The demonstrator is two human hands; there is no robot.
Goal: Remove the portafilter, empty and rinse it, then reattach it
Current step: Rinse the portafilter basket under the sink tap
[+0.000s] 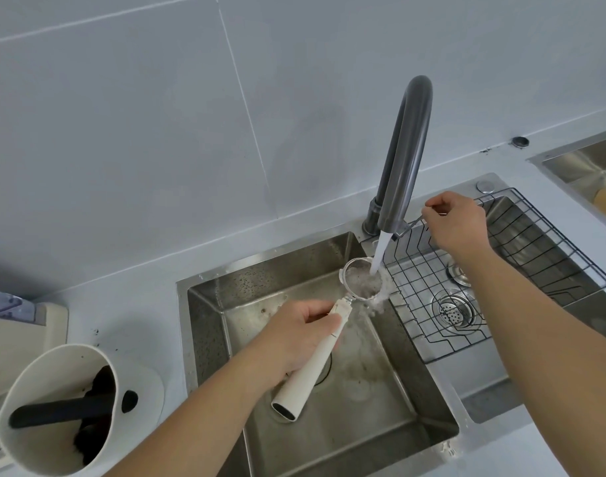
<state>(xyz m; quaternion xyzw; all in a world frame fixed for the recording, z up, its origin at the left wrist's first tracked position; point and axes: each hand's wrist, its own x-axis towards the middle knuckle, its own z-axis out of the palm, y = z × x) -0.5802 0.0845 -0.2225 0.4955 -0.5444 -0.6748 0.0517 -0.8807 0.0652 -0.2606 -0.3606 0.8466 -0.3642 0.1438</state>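
Note:
My left hand (296, 335) grips the white handle of the portafilter (312, 366) over the left sink basin (380, 425). Its metal basket (362, 282) sits under the dark grey faucet (403, 160), and a stream of water (379, 253) pours into it and splashes over the rim. My right hand (454, 223) is closed on the thin faucet lever (411, 223) just right of the spout.
A wire rack (501, 270) lies over the right basin with a round drain (453, 309) below. A white knock box (57, 407) with a black bar and coffee grounds stands on the counter at the left. A second sink (583, 163) shows at far right.

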